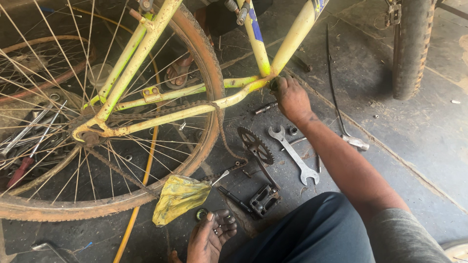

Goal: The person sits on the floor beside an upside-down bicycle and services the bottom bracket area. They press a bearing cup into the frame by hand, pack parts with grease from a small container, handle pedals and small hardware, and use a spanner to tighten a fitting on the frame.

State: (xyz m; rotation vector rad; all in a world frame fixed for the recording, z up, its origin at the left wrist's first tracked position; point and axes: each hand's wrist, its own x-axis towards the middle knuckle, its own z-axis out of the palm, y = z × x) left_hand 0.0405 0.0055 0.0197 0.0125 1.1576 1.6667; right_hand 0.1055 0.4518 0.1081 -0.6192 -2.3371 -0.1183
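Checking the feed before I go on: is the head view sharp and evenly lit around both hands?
Head view: sharp at the right hand on the yellow frame; left hand dimmer but clear; brighter floor at right, no glare; spokes crisp.

- Right hand (291, 99): bare, no glove, ring or watch visible; dark grime marks on the back of the hand and at the wrist.
- Right forearm: bare up to the elbow region.
- Right sleeve (404, 236): grey knit fabric, short cut, ending on the upper arm.
- Left hand (210, 237): bare, no glove; fingertips soiled with dark grease.
- Trousers (312, 231): dark navy cloth, plain, no visible markings or seams.
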